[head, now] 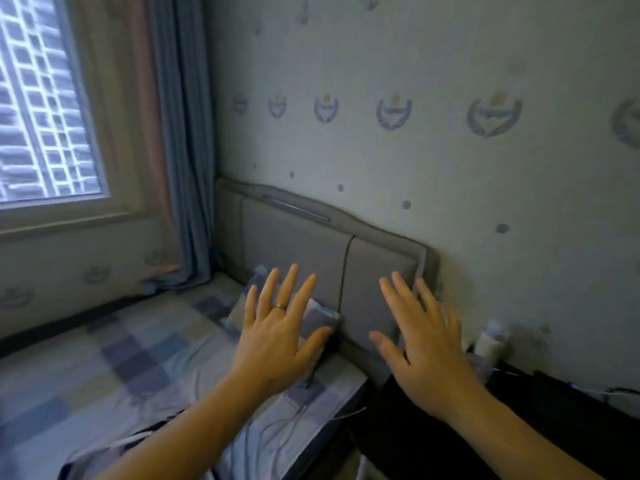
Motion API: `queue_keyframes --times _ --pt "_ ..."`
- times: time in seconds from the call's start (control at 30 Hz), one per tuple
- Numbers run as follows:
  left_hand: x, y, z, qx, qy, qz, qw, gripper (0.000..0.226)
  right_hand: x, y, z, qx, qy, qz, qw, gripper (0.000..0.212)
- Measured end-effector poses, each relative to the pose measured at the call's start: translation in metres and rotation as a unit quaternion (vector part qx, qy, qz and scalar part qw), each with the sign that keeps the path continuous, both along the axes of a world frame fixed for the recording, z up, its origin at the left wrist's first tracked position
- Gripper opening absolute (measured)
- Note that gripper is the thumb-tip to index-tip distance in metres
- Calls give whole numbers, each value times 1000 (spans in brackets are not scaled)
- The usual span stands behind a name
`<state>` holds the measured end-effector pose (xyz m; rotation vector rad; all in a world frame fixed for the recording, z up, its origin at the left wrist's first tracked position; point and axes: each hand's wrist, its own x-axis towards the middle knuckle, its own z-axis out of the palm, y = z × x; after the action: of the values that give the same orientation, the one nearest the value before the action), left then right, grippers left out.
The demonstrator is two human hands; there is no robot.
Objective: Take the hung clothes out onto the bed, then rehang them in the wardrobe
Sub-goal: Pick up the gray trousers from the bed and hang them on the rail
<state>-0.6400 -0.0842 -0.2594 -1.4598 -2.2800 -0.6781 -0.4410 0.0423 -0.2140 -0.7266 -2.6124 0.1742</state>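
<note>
Checked blue-grey bed (138,348), pillow (323,317) at head; grey padded headboard (294,244) behind. L hand (277,341) & R hand (426,348): fingers spread straight, grasping nothing, raised.

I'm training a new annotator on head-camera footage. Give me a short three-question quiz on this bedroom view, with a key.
1. True or false: the left hand and the right hand each hold a garment.
2. Which hand wears the ring? A) the left hand B) the right hand C) neither
3. Fill in: just right of the window hangs a blue ____.

Key
1. False. Both hands are spread flat with straight fingers and hold nothing.
2. A
3. curtain
</note>
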Motion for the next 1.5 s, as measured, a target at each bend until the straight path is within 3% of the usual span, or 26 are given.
queue_keyframes --times 0.3,0.67,0.8,1.13,1.33,1.5 --pt "-102 -119 -148 -94 -148 226 958 80 -189 -54 -137 -134 -70 183 971 68" --pt "-205 -179 -222 -163 -299 428 837 99 -381 -54 -233 -214 -196 307 906 63" --pt "-235 -186 -243 -156 -346 468 798 95 -430 -58 -262 -232 -251 325 882 66" --pt "-336 -225 -352 -150 -443 477 744 65 -511 -85 -371 -233 -350 270 866 66" --pt "-401 -253 -480 -179 -496 452 720 66 -543 -98 -491 -279 -391 162 862 65" --pt "-462 -266 -589 -204 -495 430 727 67 -566 -106 -610 -360 -372 79 852 70"
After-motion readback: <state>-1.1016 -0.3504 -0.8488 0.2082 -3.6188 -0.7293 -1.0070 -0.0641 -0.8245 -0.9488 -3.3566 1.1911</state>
